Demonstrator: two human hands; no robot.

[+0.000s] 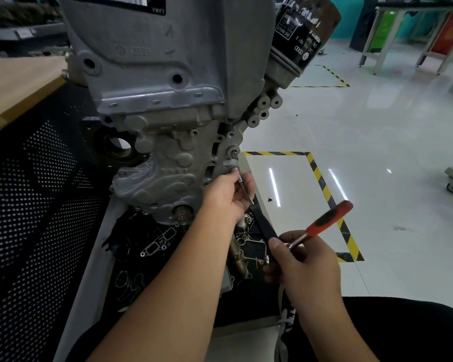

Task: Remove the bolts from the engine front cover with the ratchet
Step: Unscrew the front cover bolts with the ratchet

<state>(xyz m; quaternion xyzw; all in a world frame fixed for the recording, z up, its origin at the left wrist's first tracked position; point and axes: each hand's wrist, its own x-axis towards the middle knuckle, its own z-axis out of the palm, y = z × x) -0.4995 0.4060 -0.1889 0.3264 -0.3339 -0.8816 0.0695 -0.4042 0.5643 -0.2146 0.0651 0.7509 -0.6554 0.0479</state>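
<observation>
Fingers of the left hand (226, 195) are curled round the socket end of a slim extension bar (246, 190), steadying it, while the right hand (302, 259) grips the ratchet (322, 227) near its head, the red and black handle projecting up and away from the knuckles. We note the socket seated at a bolt boss (235, 169) on the right edge of the engine front cover (168, 163), directly at the left fingertips; the bolt itself is hidden by the tool. We judge the task to be partly done: the boss just above the fingertips appears to be an open hole, whereas several small bolt heads (156, 101) remain along the flange well above both hands. Loose gaskets and parts (154, 246) lie on the dark mat below the left forearm.
</observation>
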